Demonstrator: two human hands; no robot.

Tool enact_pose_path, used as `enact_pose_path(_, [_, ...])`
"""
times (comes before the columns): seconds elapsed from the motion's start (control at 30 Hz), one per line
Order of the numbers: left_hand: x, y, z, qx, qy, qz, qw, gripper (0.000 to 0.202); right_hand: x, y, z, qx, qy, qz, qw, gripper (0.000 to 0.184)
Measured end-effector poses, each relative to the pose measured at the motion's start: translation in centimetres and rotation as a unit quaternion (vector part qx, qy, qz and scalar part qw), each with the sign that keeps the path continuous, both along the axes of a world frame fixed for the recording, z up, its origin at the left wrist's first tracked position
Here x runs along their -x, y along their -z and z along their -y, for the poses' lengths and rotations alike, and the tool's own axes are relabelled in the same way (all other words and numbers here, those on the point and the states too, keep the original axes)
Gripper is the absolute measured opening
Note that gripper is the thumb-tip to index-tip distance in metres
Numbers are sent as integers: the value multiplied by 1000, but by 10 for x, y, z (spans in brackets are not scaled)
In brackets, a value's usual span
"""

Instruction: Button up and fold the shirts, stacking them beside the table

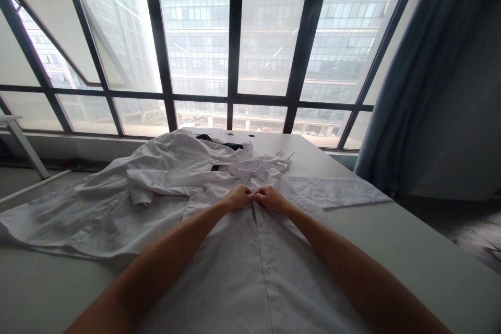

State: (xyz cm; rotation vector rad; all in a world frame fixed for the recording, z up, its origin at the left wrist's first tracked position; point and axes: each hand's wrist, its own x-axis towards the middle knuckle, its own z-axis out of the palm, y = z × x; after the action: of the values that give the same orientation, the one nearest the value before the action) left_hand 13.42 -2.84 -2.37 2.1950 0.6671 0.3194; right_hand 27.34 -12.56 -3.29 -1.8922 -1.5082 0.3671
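A white button-front shirt [258,276] lies flat on the table, its placket running up the middle towards the collar [248,169]. My left hand [238,197] and my right hand [271,199] meet at the top of the placket, just below the collar. Their fingertips pinch the fabric there, and the fingers hide the topmost button. Small buttons show on the placket lower down. A shirt sleeve [336,192] stretches out to the right, and crumpled white cloth [168,167] lies heaped to the left.
The pale grey table [395,250] runs to a far edge below a large framed window [235,47]. A dark item [221,142] shows under the cloth at the back. A blue curtain [395,94] hangs at the right, and a white stand leg [27,148] at the left.
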Motion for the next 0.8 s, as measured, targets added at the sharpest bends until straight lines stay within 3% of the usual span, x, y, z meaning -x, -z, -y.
enact_pose_path(0.13, [2, 1, -1, -55, 20, 31, 998, 30, -7, 3, -3, 56, 10, -147, 987, 23])
enact_pose_path(0.27, [5, 1, 2, -168, 8, 33, 985, 24, -7, 2, -3, 73, 22, -188, 979, 24])
enact_pose_path(0.33, [7, -1, 2, -223, -2, 15, 975, 21, -8, -2, 0, 40, 42, -146, 988, 20])
enact_pose_path(0.43, [13, -9, -6, -294, -32, -17, 955, 21, -17, -12, 8, -31, 95, 32, 994, 10])
enact_pose_path(0.57, [29, -21, -41, -368, -109, -84, 920, 31, -50, -19, 16, -1, 156, 182, 971, 19])
enact_pose_path(0.7, [43, -29, -88, -364, -169, -163, 901, 37, -97, -15, 14, 55, 197, 208, 957, 29])
enact_pose_path(0.8, [44, -32, -114, -299, -176, -195, 917, 41, -127, -11, 7, 100, 224, 199, 949, 37])
